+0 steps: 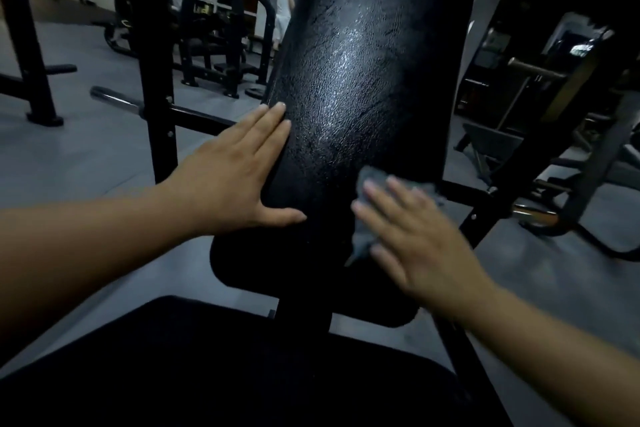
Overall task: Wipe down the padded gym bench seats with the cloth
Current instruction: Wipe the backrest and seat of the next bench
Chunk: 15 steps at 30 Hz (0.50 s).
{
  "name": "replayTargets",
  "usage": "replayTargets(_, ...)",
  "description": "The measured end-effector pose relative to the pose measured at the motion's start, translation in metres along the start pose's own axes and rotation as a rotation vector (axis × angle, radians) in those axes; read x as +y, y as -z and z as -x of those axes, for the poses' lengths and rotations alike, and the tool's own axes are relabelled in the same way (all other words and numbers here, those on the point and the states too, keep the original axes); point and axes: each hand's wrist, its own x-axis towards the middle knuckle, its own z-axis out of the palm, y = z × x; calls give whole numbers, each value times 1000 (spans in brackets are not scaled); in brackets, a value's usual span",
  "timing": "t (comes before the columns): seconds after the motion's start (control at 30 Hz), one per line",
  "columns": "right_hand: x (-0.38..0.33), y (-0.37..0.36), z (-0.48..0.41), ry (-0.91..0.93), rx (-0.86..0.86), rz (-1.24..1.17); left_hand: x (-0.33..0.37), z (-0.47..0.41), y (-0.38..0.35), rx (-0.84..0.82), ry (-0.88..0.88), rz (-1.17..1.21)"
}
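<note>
A long black padded backrest [353, 73] slopes up and away from me, its leather shining in the middle. My left hand [235, 170] lies flat against its left edge with straight fingers. My right hand [419, 239], blurred, presses a grey cloth [370, 184] with spread straight fingers onto the lower right part of the pad. Below the backrest lies a small black seat pad [249, 263]. A larger black padded surface [225, 367] fills the bottom of the view.
Black steel uprights [152, 55] and a barbell end [114, 97] stand left of the bench. More gym machines [214, 28] stand behind on the grey floor, and a person in white [284, 10] stands at the back. Another bench frame [540, 163] is at right.
</note>
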Motion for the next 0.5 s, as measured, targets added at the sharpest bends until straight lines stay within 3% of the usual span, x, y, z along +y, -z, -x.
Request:
replayTargets(0.1, -11, -4, -52, -238, 73, -22, -6, 0, 5, -62, -43, 2)
replayTargets(0.13, -30, -7, -60, -214, 69, -29, -8, 3, 8, -92, -73, -9)
replayTargets(0.23, -69, -18, -26, 167, -59, -15, -10, 20, 23, -174, -175, -35)
replayTargets(0.3, -50, -11, -3, 271, -99, -5, -9, 36, 29, -232, -191, -33)
replayTargets(0.4, -21, -7, -34, 97, -34, 22, -6, 63, 29, -279, -191, -1)
replayTargets(0.47, -41, -11, -74, -16, 21, 8, -4, 76, 30, -319, -171, 24)
replayTargets(0.5, -62, -14, -85, 16, 19, -18, -3, 81, 33, -341, -137, 41)
